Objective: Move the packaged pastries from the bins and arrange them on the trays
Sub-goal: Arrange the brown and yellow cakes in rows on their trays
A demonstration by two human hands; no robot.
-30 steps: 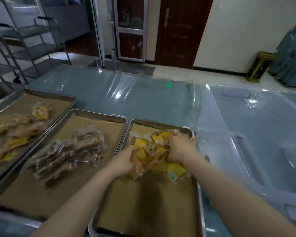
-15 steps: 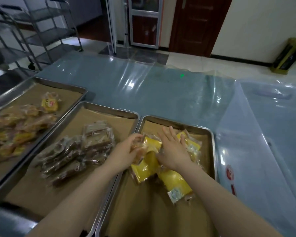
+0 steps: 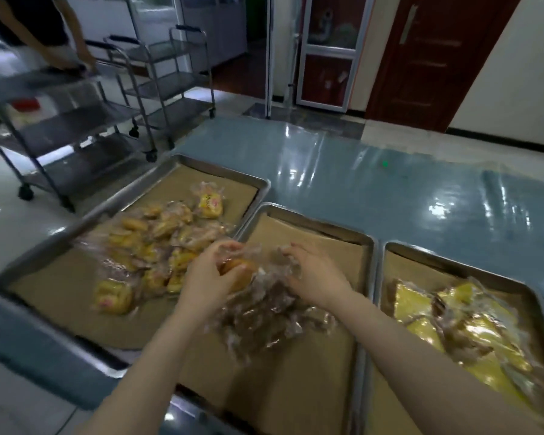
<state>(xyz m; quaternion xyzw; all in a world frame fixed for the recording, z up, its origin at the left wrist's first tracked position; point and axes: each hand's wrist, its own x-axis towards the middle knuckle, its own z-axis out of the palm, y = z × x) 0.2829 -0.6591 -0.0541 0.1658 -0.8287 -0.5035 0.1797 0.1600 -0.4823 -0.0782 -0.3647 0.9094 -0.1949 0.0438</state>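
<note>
Three metal trays lined with brown paper lie side by side. The left tray (image 3: 76,227) carries a heap of golden wrapped buns (image 3: 157,243). In the middle tray (image 3: 314,221) lies a pile of brown pastries in clear wrap (image 3: 264,312). Yellow packets (image 3: 459,337) fill the right tray (image 3: 453,262). My left hand (image 3: 208,277) grips an orange-brown wrapped pastry (image 3: 237,271) above the seam between the left and middle trays. My right hand (image 3: 314,277) hovers over the brown pile, its fingers curled and touching the clear wrap.
The trays rest on a blue-grey table covered with shiny plastic film (image 3: 390,189). Steel trolleys (image 3: 157,89) stand on the floor at the back left, where another person (image 3: 44,29) leans over one. A brown door (image 3: 434,58) is behind the table.
Both hands left the right tray of yellow packets and shifted left over the middle tray. My left hand carried the orange-brown pastry along. The view swung left too.
</note>
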